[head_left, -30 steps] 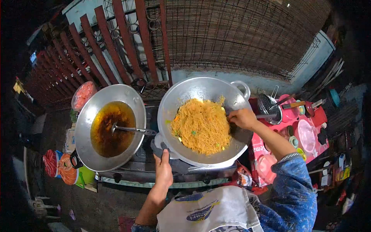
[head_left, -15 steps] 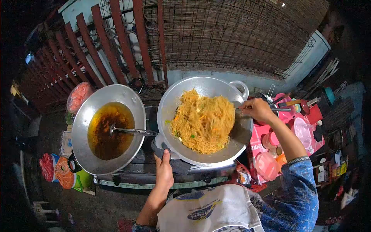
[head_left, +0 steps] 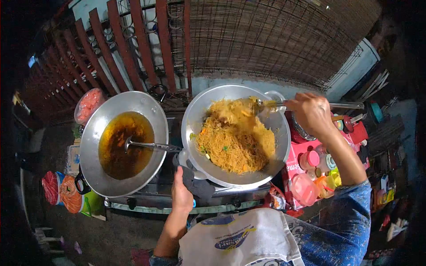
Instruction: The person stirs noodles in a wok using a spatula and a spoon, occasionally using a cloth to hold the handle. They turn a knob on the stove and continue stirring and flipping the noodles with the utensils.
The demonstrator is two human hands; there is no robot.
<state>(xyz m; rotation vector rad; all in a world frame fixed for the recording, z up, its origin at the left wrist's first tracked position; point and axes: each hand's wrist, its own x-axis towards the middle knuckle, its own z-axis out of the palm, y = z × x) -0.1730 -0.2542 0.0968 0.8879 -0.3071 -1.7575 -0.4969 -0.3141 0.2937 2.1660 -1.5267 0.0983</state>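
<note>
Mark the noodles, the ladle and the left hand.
noodles (head_left: 235, 144), head view, middle of the pile.
ladle (head_left: 153, 145), head view, on its metal handle.
left hand (head_left: 182, 195), head view, back of the hand.

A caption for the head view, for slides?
Right hand holds noodles up on a spatula; left hand grips the wok.

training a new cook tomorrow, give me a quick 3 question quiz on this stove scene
1. True or false: the right hand rests empty on the rim of the noodle wok.
2. What lies in the oil wok? A) a whisk B) a metal ladle C) a lid
3. Fill in: the left hand grips the noodle wok's near handle through a dark ____.

Key
1. False: it holds a spatula that lifts noodles.
2. B
3. cloth
</note>
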